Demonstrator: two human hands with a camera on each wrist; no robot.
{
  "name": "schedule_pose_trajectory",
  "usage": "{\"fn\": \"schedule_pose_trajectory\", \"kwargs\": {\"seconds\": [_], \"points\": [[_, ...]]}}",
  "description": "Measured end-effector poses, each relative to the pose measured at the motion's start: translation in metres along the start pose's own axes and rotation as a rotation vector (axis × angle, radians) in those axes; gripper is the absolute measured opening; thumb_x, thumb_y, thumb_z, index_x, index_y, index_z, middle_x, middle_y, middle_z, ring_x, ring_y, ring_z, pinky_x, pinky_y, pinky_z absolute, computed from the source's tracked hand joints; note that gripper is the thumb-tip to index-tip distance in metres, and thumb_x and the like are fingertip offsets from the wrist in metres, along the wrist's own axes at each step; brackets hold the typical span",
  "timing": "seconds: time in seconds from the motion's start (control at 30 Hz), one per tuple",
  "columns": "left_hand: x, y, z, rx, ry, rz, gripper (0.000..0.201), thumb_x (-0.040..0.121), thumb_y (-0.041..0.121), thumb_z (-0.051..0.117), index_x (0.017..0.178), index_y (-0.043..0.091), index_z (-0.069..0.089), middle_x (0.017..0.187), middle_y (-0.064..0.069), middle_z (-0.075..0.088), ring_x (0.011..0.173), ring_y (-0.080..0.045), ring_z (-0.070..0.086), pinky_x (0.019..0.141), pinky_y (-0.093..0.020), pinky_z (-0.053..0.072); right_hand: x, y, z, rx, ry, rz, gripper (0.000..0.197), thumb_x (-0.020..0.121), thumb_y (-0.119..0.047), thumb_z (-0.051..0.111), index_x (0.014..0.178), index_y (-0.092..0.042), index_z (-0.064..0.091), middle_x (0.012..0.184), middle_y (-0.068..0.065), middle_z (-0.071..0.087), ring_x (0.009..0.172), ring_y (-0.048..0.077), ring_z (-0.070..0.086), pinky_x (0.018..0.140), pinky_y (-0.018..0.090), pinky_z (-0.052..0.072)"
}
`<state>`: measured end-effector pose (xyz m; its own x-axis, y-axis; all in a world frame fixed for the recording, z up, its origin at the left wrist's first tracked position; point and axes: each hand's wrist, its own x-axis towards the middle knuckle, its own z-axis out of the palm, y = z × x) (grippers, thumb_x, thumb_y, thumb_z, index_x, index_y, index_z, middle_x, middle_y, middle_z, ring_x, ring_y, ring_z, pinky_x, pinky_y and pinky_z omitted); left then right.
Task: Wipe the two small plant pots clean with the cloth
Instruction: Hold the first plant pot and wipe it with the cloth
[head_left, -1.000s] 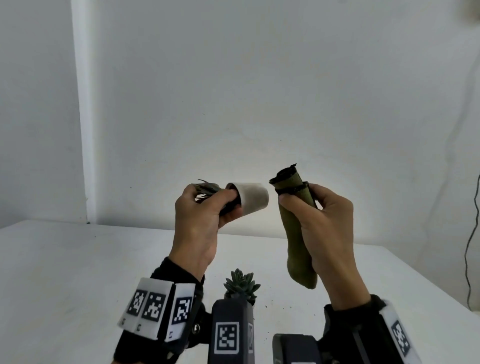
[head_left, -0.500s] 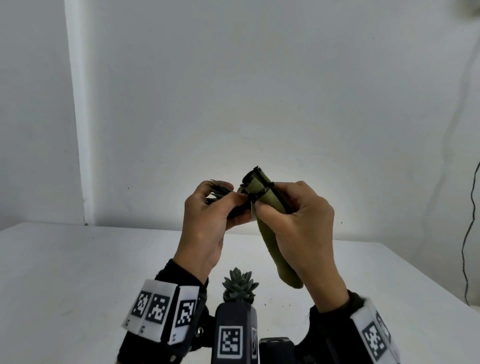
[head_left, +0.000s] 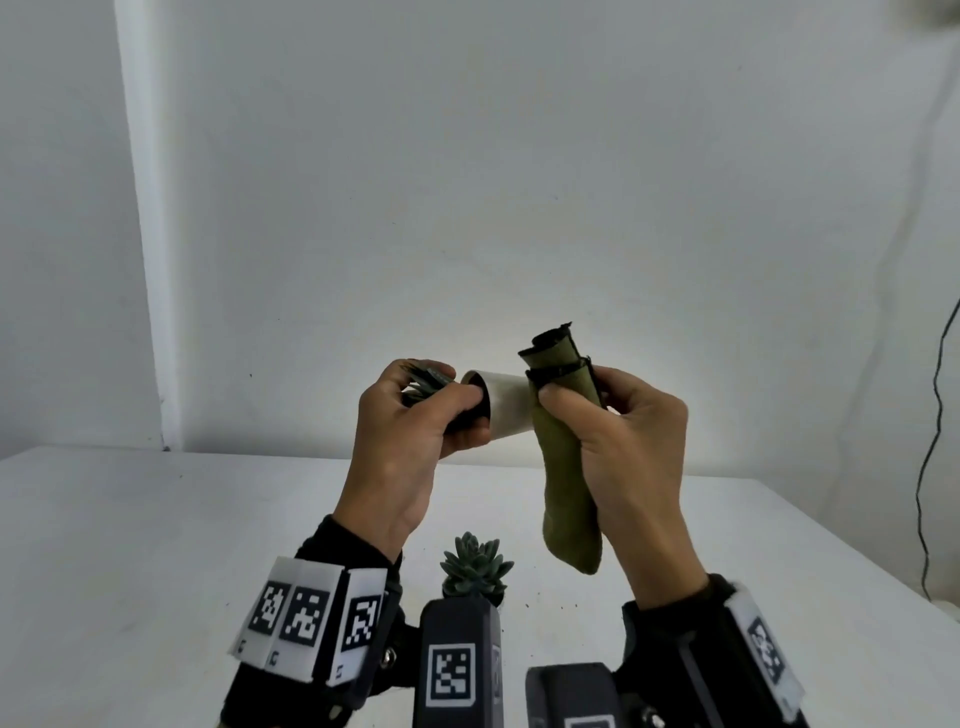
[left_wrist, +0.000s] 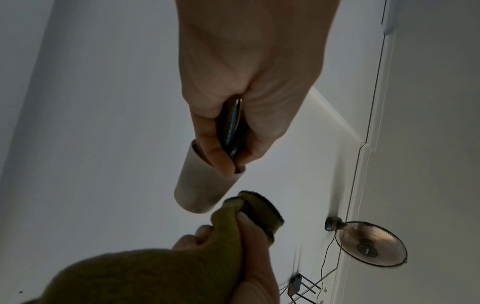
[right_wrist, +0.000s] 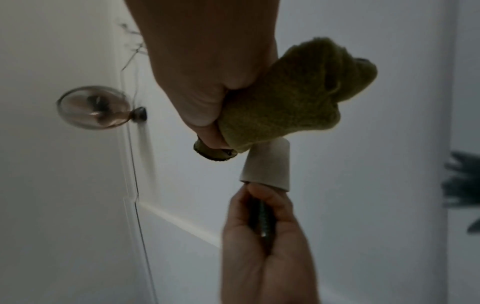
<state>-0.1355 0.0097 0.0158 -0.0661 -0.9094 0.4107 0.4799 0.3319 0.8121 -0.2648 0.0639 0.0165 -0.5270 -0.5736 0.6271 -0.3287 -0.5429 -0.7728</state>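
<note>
the left hand (head_left: 400, 441) gripped the pot (head_left: 501, 404) sideways at its rim; the right hand's (head_left: 623, 447) curled fingers pinched the cloth (head_left: 563, 467), touching its base.

cloth against the pot

we see our right hand (right_wrist: 207, 67) from the wrist, fingers curled round the bunched green cloth (right_wrist: 283, 102). the cloth's lower edge touches the base end of the pale pot (right_wrist: 267, 164), which lies tilted. our left hand (right_wrist: 262, 242) grips the pot's rim end, with dark leaves (right_wrist: 262, 218) between its fingers. a fan (right_wrist: 96, 107) is mounted on the wall behind.
</note>
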Motion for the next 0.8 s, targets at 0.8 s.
{"fn": "schedule_pose_trajectory", "kwargs": {"seconds": [0.8], "points": [[0.002, 0.005, -0.003, 0.016, -0.018, -0.017, 0.016, 0.08, -0.008, 0.066, 0.081, 0.006, 0.06, 0.069, -0.008, 0.06, 0.051, -0.015, 0.061, 0.046, -0.022, 0.05, 0.007, 0.009, -0.007, -0.05, 0.078, 0.013, 0.015, 0.071, -0.007, 0.072, 0.083, -0.016, 0.074, 0.071, 0.0, 0.067, 0.062, 0.014, 0.059, 0.056, 0.021, 0.047]]}}
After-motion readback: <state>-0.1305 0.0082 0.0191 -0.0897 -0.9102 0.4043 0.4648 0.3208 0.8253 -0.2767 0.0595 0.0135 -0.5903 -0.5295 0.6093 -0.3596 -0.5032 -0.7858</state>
